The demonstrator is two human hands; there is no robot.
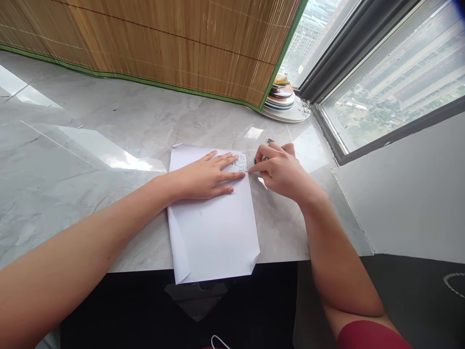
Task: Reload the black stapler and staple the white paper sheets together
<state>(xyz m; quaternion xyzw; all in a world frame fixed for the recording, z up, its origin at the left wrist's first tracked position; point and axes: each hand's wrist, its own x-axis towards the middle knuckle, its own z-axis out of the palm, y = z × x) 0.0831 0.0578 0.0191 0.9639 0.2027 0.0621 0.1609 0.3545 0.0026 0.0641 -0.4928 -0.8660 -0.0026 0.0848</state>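
Observation:
A stack of white paper (214,228) with curled corners lies on the marble ledge, its lower end jutting past the front edge. My left hand (207,177) rests flat on the sheet, fingers spread and pointing right, holding nothing. Small dark marks in rows (240,163), like writing or a drawn pattern, show near the top right of the sheet, partly under those fingers. My right hand (281,169) is just right of the paper, its index fingertip at the sheet's edge. Its other fingers curl around a dark pen (255,161), mostly hidden by the hand.
A bamboo blind (163,43) with green edging hangs along the back. Stacked plates (286,114) sit in the corner by the window (395,82). Sunlight patches lie on the grey marble ledge (119,104). A white wall (407,208) borders the right side.

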